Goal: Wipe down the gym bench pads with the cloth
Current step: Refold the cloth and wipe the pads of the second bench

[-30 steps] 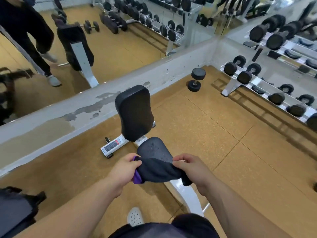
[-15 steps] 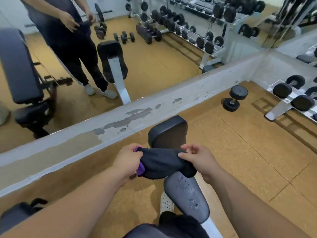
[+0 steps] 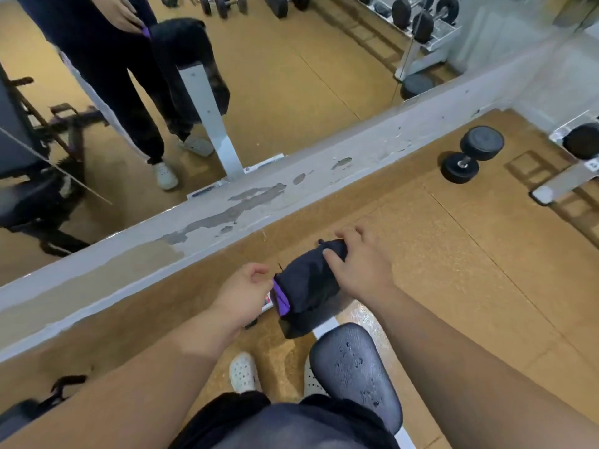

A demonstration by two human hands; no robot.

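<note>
Head view: my R grip (image 3: 359,270) clamps cloth (image 3: 308,286) over bench backrest top (hidden under it). My L grip (image 3: 246,293) pinches purple hem, prob. to spread it taut. Seat pad (image 3: 356,367) has droplets, unwiped.

Outstretched, curled: left hand (image 3: 243,294), right hand (image 3: 360,271)

A gym: a wall mirror (image 3: 291,76) fills the upper left and reflects dumbbell rows (image 3: 418,17). At right a loose dumbbell (image 3: 471,154) lies on the tan floor (image 3: 453,254) near a rack (image 3: 564,184). A padded bench seat (image 3: 356,371) shows at bottom centre.
</note>
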